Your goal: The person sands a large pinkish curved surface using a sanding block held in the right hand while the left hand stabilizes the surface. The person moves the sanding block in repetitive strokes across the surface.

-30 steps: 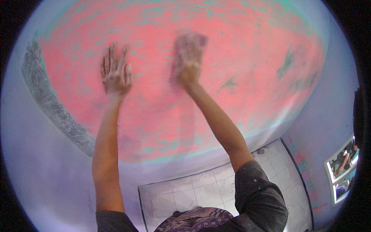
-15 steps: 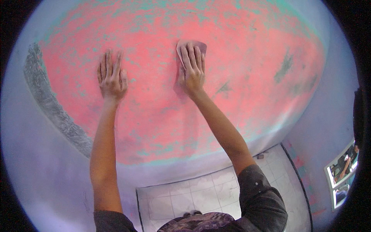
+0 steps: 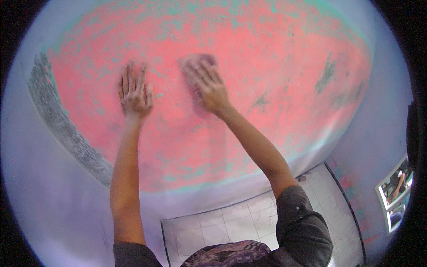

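Lavender-walled room, pale tiled floor (image 3: 240,214) down below. Up close: dark short sleeves (image 3: 307,229), bare forearms (image 3: 126,191) reaching out. Past those, left hand (image 3: 134,94) seemingly flat on the pink-and-green wall patch (image 3: 262,66), fingers slightly spread, thumb out, nothing held. Right hand (image 3: 212,89) to the right of that, fingers pretty much together, holding an apparent sandpaper sheet (image 3: 207,57) against the wall patch, kinda blurry. Mid-rub, I'd-bet-money obvious. Next pass probably calling for flat, even pressure. Way off right: white-framed panes (image 3: 388,208).
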`<state>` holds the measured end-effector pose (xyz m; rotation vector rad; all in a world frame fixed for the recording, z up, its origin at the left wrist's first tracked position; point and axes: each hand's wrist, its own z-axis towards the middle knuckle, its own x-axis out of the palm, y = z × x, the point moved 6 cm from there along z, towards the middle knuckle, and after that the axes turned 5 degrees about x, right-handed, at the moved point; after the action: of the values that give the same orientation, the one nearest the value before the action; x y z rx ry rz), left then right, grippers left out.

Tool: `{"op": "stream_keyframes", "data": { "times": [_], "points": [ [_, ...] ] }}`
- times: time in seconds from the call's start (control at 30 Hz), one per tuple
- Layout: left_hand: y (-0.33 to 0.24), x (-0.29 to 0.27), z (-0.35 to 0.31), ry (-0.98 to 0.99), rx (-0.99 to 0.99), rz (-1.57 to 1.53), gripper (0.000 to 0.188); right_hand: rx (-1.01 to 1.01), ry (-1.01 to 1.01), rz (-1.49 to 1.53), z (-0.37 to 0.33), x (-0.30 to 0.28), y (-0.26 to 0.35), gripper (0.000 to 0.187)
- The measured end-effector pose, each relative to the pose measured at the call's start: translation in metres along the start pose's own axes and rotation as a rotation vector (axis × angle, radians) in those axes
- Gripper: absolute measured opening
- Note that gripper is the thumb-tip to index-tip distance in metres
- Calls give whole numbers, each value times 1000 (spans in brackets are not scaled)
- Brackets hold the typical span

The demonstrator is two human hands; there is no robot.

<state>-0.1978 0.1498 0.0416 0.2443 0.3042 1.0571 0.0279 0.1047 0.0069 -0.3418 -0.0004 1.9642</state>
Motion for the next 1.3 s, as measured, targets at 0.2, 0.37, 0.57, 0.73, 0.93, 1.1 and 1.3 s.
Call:
{"op": "stream_keyframes", "data": {
  "times": [0.2, 0.37, 0.57, 0.73, 0.93, 1.1, 1.3],
  "points": [
    [-12, 0, 2, -9, 4, -34, 62, 144, -125, -52, 9, -4, 0, 68],
    [-20, -4, 6, 19, -55, -15, 63, -59, 49, 171, 5, 12, 37, 60],
    [-36, -2, 4, -24, -131, -55, 64, -191, 110, 91, 7, 7, 24, 60],
    [-70, 5, -12, -56, -116, -128, 63, -199, 153, 40, 5, -15, 5, 62],
    [-157, 18, 22, 220, 181, -347, 69, -186, 179, 175, 9, -21, -17, 72],
    [-147, 32, 19, 123, -97, -403, 81, -239, 207, 298, 17, -44, -52, 76],
    [-171, 39, 43, 117, -236, -6, 85, 37, -115, -230, 3, -127, -195, 68]
  ]
}}
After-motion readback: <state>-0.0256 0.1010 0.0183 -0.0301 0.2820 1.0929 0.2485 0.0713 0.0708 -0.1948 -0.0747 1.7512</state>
